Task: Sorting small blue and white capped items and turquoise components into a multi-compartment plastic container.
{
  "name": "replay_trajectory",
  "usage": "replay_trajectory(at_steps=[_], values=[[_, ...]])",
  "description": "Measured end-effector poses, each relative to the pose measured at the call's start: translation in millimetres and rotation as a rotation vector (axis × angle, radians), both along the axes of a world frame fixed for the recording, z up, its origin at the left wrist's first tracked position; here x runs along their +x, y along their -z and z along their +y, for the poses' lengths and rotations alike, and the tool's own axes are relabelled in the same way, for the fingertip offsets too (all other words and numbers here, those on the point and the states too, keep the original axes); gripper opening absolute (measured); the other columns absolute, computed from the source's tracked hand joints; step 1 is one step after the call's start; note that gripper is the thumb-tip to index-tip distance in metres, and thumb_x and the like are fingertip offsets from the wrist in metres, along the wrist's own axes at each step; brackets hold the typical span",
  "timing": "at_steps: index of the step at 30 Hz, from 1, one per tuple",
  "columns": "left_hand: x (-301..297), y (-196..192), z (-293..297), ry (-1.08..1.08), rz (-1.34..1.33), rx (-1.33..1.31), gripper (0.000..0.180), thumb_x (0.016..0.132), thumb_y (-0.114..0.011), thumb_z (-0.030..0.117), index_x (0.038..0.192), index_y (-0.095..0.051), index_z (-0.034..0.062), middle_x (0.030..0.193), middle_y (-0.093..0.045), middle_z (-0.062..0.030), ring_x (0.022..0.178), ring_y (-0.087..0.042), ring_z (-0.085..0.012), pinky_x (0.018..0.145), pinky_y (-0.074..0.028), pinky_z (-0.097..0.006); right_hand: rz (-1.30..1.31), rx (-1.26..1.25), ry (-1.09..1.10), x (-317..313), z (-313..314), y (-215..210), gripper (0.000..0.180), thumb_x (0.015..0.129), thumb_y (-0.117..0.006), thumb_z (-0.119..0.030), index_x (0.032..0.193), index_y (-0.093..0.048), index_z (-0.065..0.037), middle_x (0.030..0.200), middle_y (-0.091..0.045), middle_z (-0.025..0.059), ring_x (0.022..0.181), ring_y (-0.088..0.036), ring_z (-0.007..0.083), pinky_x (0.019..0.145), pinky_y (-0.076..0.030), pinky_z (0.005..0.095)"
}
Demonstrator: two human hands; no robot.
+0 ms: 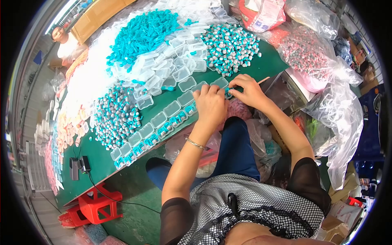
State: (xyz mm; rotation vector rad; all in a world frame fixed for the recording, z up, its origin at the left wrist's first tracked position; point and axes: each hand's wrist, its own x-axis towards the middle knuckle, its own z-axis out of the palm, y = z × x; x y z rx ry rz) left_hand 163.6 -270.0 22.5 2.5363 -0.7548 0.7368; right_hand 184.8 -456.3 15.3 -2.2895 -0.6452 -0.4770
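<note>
My left hand (210, 104) rests palm down at the near edge of the green table (94, 163), its fingertips on a small clear plastic case (203, 87). My right hand (247, 90) is beside it, fingers pinched over another clear case (220, 82) and a small teal piece. A row of clear cases (157, 120) with teal and grey parts in their lids runs along the table edge to the left of my hands. A heap of teal and grey small parts (230, 47) lies just beyond my hands.
Another heap of teal and grey parts (116, 116) lies at the left, a teal pile (143, 32) and loose clear cases (171, 65) behind. Plastic bags (314, 57) crowd the right. A black device with cable (79, 165), a red stool (96, 204), another person (65, 41) far left.
</note>
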Motion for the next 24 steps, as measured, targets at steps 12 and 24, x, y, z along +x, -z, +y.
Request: replay_trajectory(at_steps=[12, 24], values=[[4, -3, 0, 0.032, -0.01, -0.025, 0.021, 0.064, -0.071, 0.016, 0.084, -0.068, 0.0104, 0.083, -0.064, -0.0032, 0.092, -0.054, -0.0232, 0.078, -0.034, -0.042, 0.165, 0.063, -0.033, 11, -2, 3, 0.016, 0.071, -0.075, -0.015, 0.084, -0.068, -0.008, 0.084, -0.061, 0.0062, 0.082, -0.058, 0.0252, 0.072, -0.047, 0.0366], [4, -6, 6, 0.112, 0.086, -0.098, 0.017, 0.067, -0.073, 0.017, 0.082, -0.068, 0.0118, 0.087, -0.065, -0.0023, 0.091, -0.056, -0.0231, 0.077, -0.034, -0.043, 0.007, -0.048, 0.004, -12, -3, -2, 0.017, 0.074, -0.074, -0.016, 0.087, -0.066, -0.008, 0.087, -0.058, 0.007, 0.085, -0.054, 0.0267, 0.074, -0.045, 0.038]])
